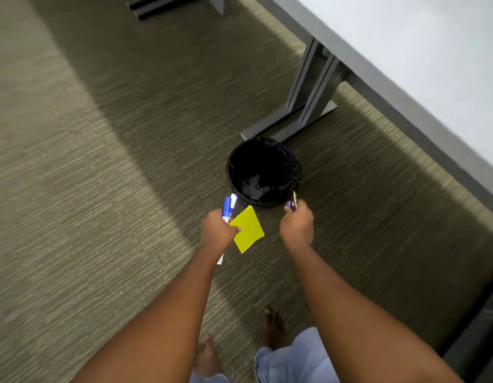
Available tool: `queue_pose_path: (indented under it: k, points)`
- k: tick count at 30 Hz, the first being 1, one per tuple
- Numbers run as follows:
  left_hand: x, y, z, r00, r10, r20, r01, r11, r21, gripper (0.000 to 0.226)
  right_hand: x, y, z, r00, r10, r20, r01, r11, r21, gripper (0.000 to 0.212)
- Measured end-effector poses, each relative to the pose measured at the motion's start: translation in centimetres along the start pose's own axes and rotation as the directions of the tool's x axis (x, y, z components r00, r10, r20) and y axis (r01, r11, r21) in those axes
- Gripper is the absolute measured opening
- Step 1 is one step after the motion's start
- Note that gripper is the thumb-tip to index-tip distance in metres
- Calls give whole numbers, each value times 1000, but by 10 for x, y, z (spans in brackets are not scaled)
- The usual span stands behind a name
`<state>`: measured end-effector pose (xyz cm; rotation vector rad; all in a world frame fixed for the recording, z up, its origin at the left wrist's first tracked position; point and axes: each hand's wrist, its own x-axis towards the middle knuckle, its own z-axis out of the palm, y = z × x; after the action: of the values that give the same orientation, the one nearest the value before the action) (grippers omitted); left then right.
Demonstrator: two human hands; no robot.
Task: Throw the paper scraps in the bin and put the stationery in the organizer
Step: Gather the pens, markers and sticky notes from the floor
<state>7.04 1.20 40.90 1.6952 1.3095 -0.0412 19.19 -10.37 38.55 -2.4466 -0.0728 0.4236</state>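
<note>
Over the bin (290, 164) now, my left hand (218, 230) grasping markers (228, 207) and yellow paper (248, 229), right hand (297, 223) clenched around a pencil (294, 199), so next I drop only the paper in.

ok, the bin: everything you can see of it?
The bin is small, round and open-topped, lined with a black bag bunched over its rim. It stands upright on the carpet by the desk's foot. Pale crumpled paper scraps lie at the bottom. Neither hand visibly touches it; the right hand is nearest its rim.
</note>
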Motion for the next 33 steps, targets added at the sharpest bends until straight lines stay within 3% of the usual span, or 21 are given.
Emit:
queue_pose_path:
  k: [5, 20, 33]
  points:
    - [-36, 41, -29, 1000, 11, 13, -10, 1000, -28, 27, -24, -32, -52, 998, -58, -11, 58, 998, -7, 16]
    - [-129, 134, -85, 989, 144, -17, -144, 990, -4, 28, -70, -92, -173, 998, -14, -68, 17, 999, 52, 14]
    - [-182, 215, -125, 936, 351, 16, -351, 936, 31, 29, -93, -120, -273, 967, 23, -254, 42, 968, 247, 7]
